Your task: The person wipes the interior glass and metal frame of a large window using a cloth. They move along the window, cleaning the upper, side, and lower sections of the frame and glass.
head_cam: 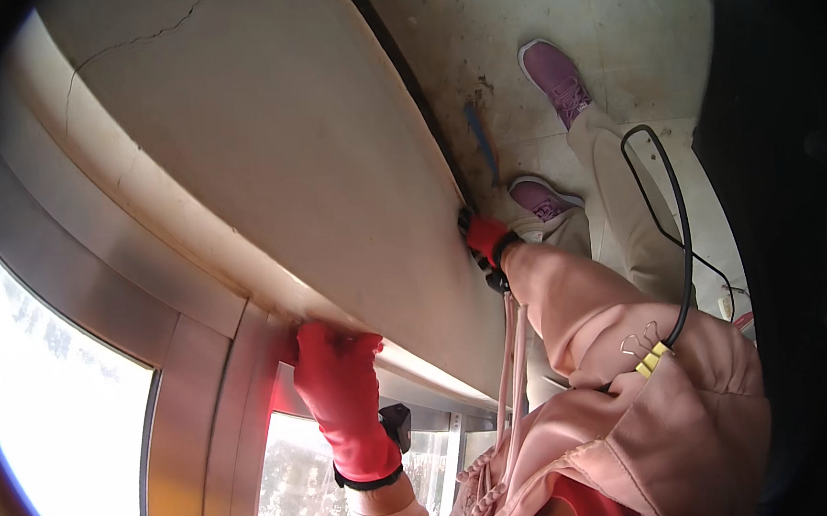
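My left hand point(341, 400), in a red glove, reaches up from the bottom. Its fingers are curled against the joint between a metal window frame point(196, 395) and a broad pale panel point(270, 160); what lies under them is hidden. A black device point(396, 426) sits at that wrist. My right hand point(486, 242), in a red glove with black parts, is at the panel's far, dark-rimmed edge, fingers bent and partly hidden. Whether it holds anything cannot be told. Pink drawstrings point(511, 366) hang beside the right wrist.
A blue strip point(478, 138) lies on the stained floor point(621, 42) near two purple shoes point(556, 79). A black cable point(685, 239) loops by the right sleeve, where a yellow binder clip point(653, 360) is fastened. Bright window panes point(47, 370) stand at left; a large dark shape point(776, 197) fills the right.
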